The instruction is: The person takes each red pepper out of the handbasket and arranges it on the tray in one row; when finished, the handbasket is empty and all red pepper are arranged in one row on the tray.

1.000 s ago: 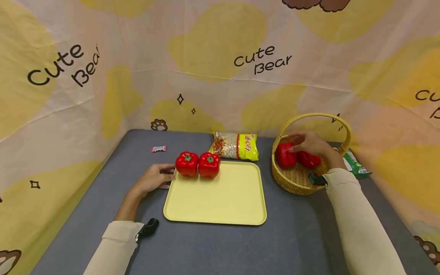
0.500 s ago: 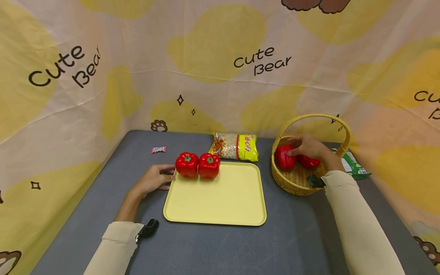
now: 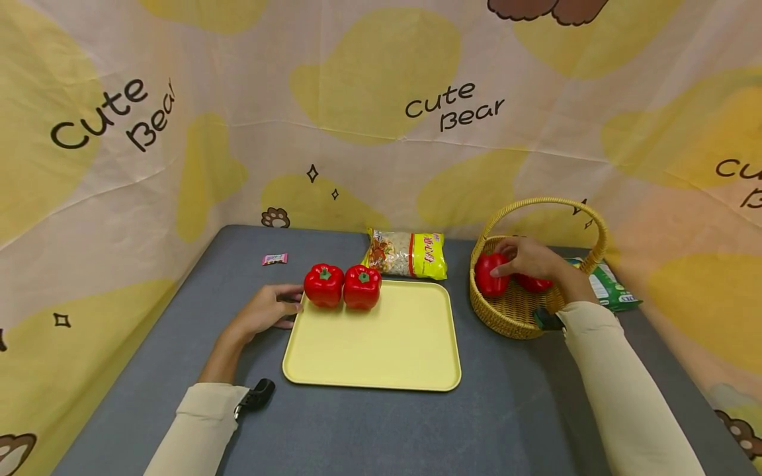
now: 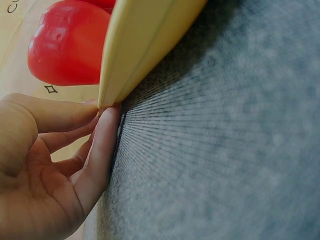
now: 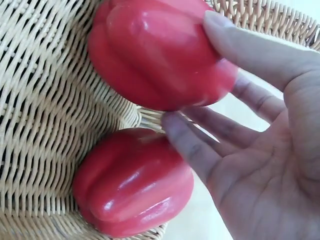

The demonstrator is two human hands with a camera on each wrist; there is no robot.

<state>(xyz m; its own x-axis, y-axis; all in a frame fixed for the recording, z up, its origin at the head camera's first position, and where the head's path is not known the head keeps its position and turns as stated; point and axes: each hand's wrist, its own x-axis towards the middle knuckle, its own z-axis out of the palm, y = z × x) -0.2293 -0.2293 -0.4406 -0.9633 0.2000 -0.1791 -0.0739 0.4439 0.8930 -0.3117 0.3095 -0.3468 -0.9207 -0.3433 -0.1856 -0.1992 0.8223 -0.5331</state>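
Note:
My left hand (image 3: pixel 266 309) pinches the left rim of the yellow tray (image 3: pixel 381 350); in the left wrist view the thumb and a finger meet at its edge (image 4: pixel 112 75). Two red bell peppers (image 3: pixel 323 285) stand side by side at the tray's back left. Inside the wicker basket (image 3: pixel 500 322) at the right, my right hand (image 3: pixel 530 259) grips a red bell pepper (image 3: pixel 491 276). The right wrist view shows the thumb on one side of that pepper (image 5: pixel 155 50) and the fingers on the other. A second bell pepper (image 5: pixel 132 182) lies beside it in the basket.
A yellow food bag (image 3: pixel 407 254) lies behind the tray. Beyond the basket's right side is a green packet (image 3: pixel 616 289), partly hidden. A small pink wrapped item (image 3: pixel 275 258) rests at the back left. The basket's handle (image 3: pixel 550 199) arches over the right hand.
In the basket, the right hand and its bell pepper have moved slightly left and toward me. The left hand and the tray have stayed in place.

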